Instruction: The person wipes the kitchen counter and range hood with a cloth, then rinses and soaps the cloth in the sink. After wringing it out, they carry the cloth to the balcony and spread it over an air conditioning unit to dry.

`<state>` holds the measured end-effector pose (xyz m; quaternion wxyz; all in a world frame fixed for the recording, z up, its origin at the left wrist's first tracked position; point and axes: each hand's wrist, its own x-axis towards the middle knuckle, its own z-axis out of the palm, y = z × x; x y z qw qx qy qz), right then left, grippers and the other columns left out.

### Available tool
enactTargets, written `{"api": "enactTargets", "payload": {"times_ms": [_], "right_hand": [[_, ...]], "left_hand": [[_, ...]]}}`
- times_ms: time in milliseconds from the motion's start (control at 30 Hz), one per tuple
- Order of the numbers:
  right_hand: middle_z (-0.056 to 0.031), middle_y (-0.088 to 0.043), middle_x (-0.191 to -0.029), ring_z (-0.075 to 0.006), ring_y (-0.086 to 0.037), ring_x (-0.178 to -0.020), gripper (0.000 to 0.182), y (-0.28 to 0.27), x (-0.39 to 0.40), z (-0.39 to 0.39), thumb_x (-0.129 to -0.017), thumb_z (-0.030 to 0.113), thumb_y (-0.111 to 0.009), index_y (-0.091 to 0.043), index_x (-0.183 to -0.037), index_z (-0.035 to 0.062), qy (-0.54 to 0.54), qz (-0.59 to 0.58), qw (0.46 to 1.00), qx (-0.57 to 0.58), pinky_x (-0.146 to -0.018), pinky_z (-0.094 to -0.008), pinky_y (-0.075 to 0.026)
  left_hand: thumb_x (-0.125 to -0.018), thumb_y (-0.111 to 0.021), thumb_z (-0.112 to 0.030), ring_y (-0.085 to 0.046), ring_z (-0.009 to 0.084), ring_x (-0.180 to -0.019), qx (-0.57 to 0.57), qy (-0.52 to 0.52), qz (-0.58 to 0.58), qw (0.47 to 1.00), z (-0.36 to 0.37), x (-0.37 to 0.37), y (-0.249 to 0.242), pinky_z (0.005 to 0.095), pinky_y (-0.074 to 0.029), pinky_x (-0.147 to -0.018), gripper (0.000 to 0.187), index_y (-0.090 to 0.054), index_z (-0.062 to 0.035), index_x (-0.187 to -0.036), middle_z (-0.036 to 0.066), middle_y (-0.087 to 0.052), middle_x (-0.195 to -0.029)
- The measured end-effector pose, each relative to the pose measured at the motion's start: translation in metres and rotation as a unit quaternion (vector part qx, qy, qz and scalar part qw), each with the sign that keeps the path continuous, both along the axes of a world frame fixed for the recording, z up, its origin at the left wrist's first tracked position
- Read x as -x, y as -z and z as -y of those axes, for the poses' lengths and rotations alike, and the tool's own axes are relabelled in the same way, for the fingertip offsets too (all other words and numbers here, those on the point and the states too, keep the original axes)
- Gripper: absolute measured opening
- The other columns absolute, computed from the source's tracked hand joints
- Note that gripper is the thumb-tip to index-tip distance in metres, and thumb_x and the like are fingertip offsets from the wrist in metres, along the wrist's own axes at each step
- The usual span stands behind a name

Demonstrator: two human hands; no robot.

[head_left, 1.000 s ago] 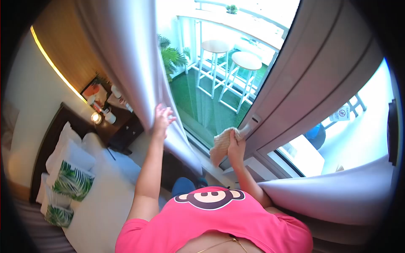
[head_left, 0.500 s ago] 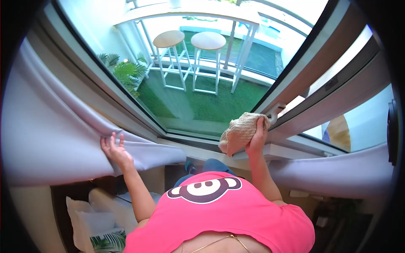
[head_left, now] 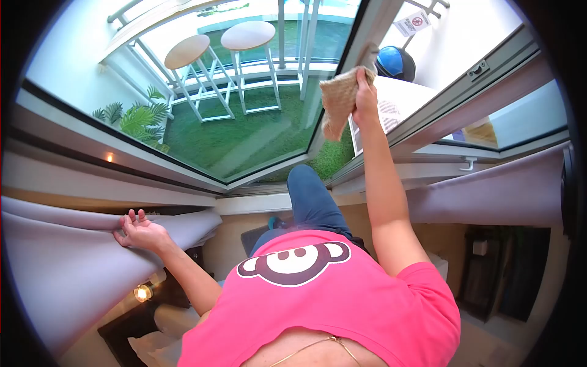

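My right hand [head_left: 365, 98] is raised high and grips a beige cloth [head_left: 337, 98], pressed against the white frame of the balcony door [head_left: 373, 24]. The cloth hangs down from my fingers in front of the glass. My left hand [head_left: 139, 232] is low at the left and clutches the pale grey curtain [head_left: 67, 269], holding it aside from the glass pane [head_left: 202, 128]. My pink shirt fills the bottom of the view.
Beyond the glass lies a balcony with green turf [head_left: 244, 137], two white stools [head_left: 214, 43], a potted palm [head_left: 131, 119] and a blue round object [head_left: 391, 61]. A second curtain [head_left: 501, 189] hangs at the right. A lit lamp [head_left: 143, 292] and pillows are at bottom left.
My right hand has moved up the door frame with the cloth. My left hand has drawn the curtain further down and left. The view has swung to face the glass.
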<state>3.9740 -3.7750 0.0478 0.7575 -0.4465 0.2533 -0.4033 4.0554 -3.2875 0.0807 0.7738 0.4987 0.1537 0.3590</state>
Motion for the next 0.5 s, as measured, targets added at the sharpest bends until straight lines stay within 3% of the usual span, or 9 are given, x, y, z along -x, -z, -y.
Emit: {"api": "enactTargets", "payload": {"times_ms": [233,300,367,400,433,467,500], "right_hand": [[-0.0069,-0.059,-0.082,-0.0193,-0.059,-0.075,0.022,-0.022,-0.069,0.029,-0.084,0.022,-0.058,-0.056,-0.092,0.0014,-0.026,-0.006,0.998,-0.059,-0.068,-0.0339,-0.048],[-0.0073,-0.060,-0.082,-0.0195,-0.060,-0.074,0.028,-0.020,-0.088,0.041,-0.082,0.028,-0.062,-0.055,-0.093,0.0022,-0.053,-0.008,0.997,-0.061,-0.067,-0.0361,-0.049],[-0.0068,-0.060,-0.084,-0.0195,-0.060,-0.075,0.031,-0.019,-0.106,0.049,-0.082,0.031,-0.062,-0.055,-0.093,0.0027,-0.060,-0.015,0.997,-0.045,-0.066,-0.0353,-0.049],[-0.0066,-0.060,-0.084,-0.0195,-0.060,-0.076,0.032,-0.020,-0.114,0.054,-0.082,0.032,-0.062,-0.054,-0.093,0.0029,-0.065,-0.018,0.997,-0.035,-0.066,-0.0348,-0.050],[-0.0071,-0.060,-0.085,-0.0188,-0.059,-0.076,0.034,-0.025,-0.121,0.057,-0.083,0.033,-0.060,-0.055,-0.094,0.0017,-0.069,-0.032,0.997,-0.027,-0.067,-0.0343,-0.049],[-0.0076,-0.060,-0.085,-0.0182,-0.059,-0.076,0.035,-0.032,-0.126,0.056,-0.085,0.034,-0.058,-0.055,-0.095,0.0005,-0.074,-0.045,0.996,-0.020,-0.067,-0.0337,-0.048],[-0.0081,-0.059,-0.085,-0.0175,-0.058,-0.076,0.037,-0.033,-0.130,0.056,-0.086,0.035,-0.056,-0.056,-0.097,-0.0007,-0.079,-0.058,0.995,-0.014,-0.068,-0.0331,-0.047]], "left_hand": [[-0.077,-0.053,-0.003,-0.050,0.0208,-0.070,0.079,-0.033,0.103,0.991,-0.007,-0.063,0.002,0.0296,-0.039,-0.051,0.048,-0.024,-0.0095,-0.115,0.012,-0.047,-0.088],[-0.076,-0.053,-0.004,-0.048,0.0195,-0.060,0.059,-0.066,0.155,0.984,-0.019,-0.082,-0.003,0.0281,-0.037,-0.049,0.021,-0.037,-0.0037,-0.090,0.011,-0.047,-0.069],[-0.073,-0.049,0.000,-0.045,0.0177,-0.056,0.110,-0.062,0.194,0.973,-0.047,-0.104,-0.008,0.0267,-0.035,-0.049,0.009,-0.041,0.0024,-0.071,0.008,-0.046,-0.064],[-0.071,-0.047,0.002,-0.044,0.0174,-0.056,0.124,-0.081,0.272,0.951,-0.053,-0.114,-0.013,0.0265,-0.035,-0.050,0.013,-0.039,0.0053,-0.080,0.007,-0.044,-0.065],[-0.070,-0.047,0.002,-0.043,0.0178,-0.057,0.136,-0.160,0.290,0.934,-0.033,-0.118,-0.029,0.0279,-0.035,-0.052,0.036,-0.033,0.0058,-0.103,0.008,-0.044,-0.073],[-0.070,-0.046,0.002,-0.044,0.0184,-0.059,0.108,-0.215,0.312,0.919,0.014,-0.111,-0.050,0.0299,-0.035,-0.052,0.062,-0.018,-0.0062,-0.124,0.008,-0.043,-0.083],[-0.073,-0.048,-0.001,-0.044,0.0195,-0.060,0.054,-0.202,0.361,0.909,0.029,-0.119,-0.046,0.0320,-0.037,-0.053,0.072,-0.012,-0.0206,-0.132,0.009,-0.044,-0.091]]}}
